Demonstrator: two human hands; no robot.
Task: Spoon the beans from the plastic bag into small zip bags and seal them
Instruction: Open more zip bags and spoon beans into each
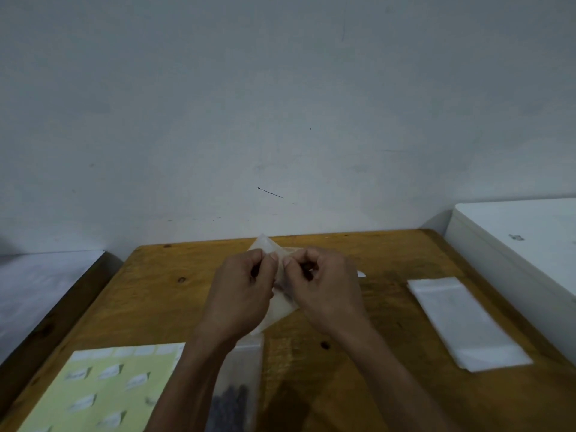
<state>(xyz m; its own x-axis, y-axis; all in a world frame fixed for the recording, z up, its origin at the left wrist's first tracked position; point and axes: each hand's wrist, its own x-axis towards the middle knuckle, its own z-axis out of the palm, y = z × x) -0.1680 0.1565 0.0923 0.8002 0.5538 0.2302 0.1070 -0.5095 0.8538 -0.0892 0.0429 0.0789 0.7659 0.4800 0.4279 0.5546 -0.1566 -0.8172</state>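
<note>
We are pinching with left hand (pixel 240 288) and right hand (pixel 324 285) a small zip bag (pixel 282 307) above the table (pixel 374 322) | bag seeming light, limp, slippery | gripping at its top edge | beans bag (pixel 237 394) lying nearer us.

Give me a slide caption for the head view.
Both hands pinch a small zip bag above the wooden table.
</note>
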